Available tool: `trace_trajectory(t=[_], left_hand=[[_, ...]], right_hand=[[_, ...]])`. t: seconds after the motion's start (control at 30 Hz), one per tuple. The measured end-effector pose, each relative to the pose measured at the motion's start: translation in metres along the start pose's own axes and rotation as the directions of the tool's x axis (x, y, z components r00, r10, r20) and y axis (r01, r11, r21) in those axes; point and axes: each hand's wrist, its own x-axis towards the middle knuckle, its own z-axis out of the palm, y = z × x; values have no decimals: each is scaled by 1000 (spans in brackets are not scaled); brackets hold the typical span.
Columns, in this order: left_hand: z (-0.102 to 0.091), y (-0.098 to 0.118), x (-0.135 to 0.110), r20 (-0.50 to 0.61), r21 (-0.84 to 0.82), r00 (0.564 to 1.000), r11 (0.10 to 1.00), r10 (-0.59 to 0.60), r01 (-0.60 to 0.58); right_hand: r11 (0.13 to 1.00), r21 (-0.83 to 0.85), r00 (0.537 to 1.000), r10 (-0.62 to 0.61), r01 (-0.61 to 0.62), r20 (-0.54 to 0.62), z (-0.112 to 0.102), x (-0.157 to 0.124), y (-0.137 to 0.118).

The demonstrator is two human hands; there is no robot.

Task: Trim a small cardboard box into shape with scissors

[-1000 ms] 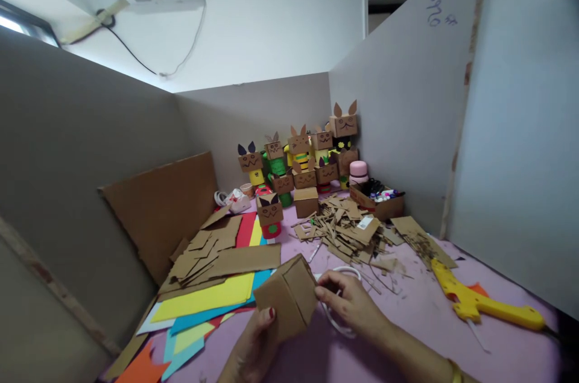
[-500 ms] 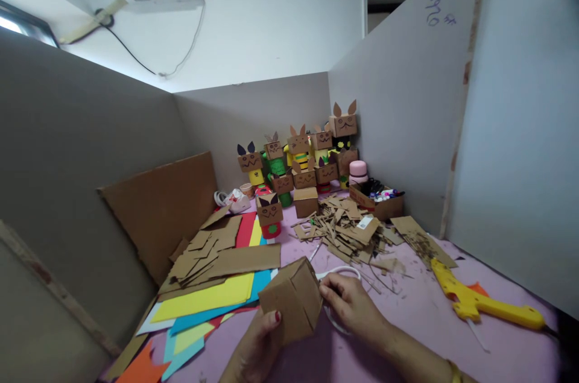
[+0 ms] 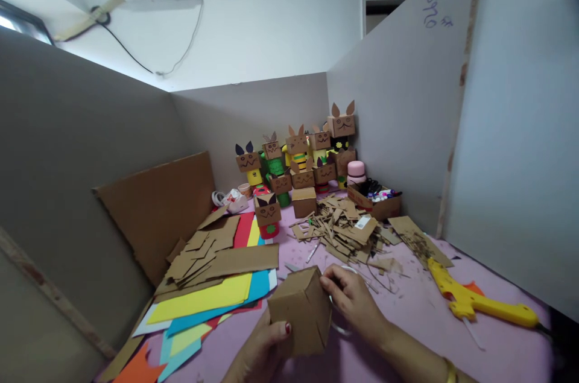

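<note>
A small brown cardboard box [image 3: 301, 310] is held low over the table by my left hand [image 3: 266, 344], whose thumb presses on its near face. My right hand [image 3: 355, 301] is at the box's upper right edge, thumb and fingers pinched together against it. Whatever is between those fingertips is too small to make out. Behind the box and my right hand lies a pair of scissors [image 3: 342, 330] with white handles, mostly covered. To the right, a yellow glue gun [image 3: 479, 301] rests on the purple tabletop [image 3: 393, 344].
Several cardboard animal figures [image 3: 268, 214] stand at the back beside a plain box [image 3: 304, 202]. Cardboard scraps [image 3: 339, 226] are heaped in the middle. Colored paper [image 3: 203, 301] and cardboard pieces [image 3: 217, 250] lie left. A box of pens [image 3: 377, 202] sits back right, near grey partitions [image 3: 398, 105].
The cardboard box has shifted slightly right and turned in my left hand. My right hand's fingertips have moved up along its edge to the upper corner. More of the scissors' blade shows behind.
</note>
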Motion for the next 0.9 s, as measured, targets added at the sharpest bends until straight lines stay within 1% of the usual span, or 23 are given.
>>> trace_trajectory(t=[0.17, 0.47, 0.57, 0.7, 0.83, 0.9], left_hand=[[-2, -1, 1, 6, 25, 1000, 1000, 7, -7], [-2, -1, 0, -41, 29, 999, 1000, -11, 12], [-1, 0, 0, -74, 18, 997, 1000, -23, 24], [-3, 2, 0, -132, 6, 990, 999, -51, 52], [-6, 3, 0, -166, -26, 985, 999, -34, 30], [-8, 3, 0, -184, -54, 982, 998, -31, 21]], right_hand=[[995, -73, 997, -75, 74, -3, 0, -2, -1], [964, -169, 978, -210, 206, -5, 4, -3, 9], [956, -178, 971, -239, 233, -15, 5, -3, 10], [947, -161, 958, -285, 278, -27, 1, -3, 9], [918, -140, 929, -369, 370, 36, -7, -2, 10], [908, -145, 919, -387, 393, 71, -9, -1, 10]])
